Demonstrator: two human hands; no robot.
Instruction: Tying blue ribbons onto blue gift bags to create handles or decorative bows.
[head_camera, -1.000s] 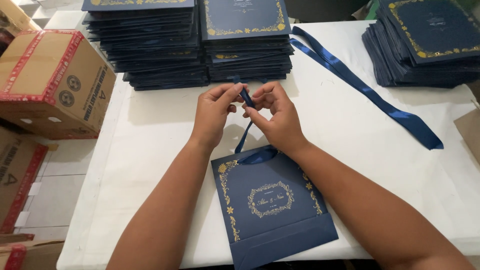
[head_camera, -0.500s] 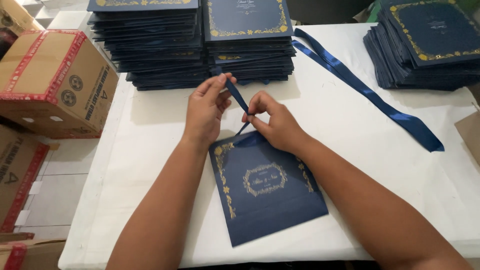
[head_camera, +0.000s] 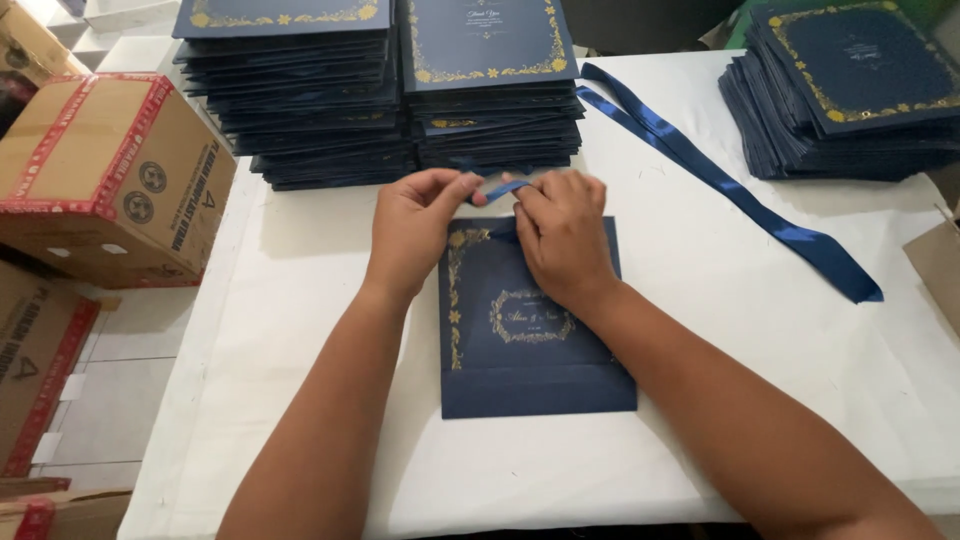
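Presently, both hands work at the top edge of a flat navy-blue card folder with gold ornamental border (head_camera: 530, 330), which lies on the white-covered tabletop (head_camera: 700, 400) directly in front of the person. The left hand (head_camera: 415, 225) pinches one end of a short, narrow blue satin ribbon piece (head_camera: 500, 189) between thumb and fingertips. The right hand (head_camera: 562, 235) pinches the other end, its palm resting on the folder's upper part. The ribbon spans the small gap between the two hands.

Risks, as judged from this position:
- The ribbon is smooth; a loose pinch lets an end slip out, and any loop or knot comes undone.
- Uneven pull from one hand drags the folder sideways on the cloth or creases its top edge.
- The forearms lie close to the folder; a wide elbow movement shifts it.
- Two tall stacks of matching navy folders (head_camera: 390, 100) stand just beyond the hands; a forward push topples them.

Containers: a taped brown cardboard box (head_camera: 110, 175) stands at the left, closed; its contents are hidden. A long blue ribbon strip (head_camera: 720, 180) lies loose on the tabletop, near a third folder stack (head_camera: 850, 90).
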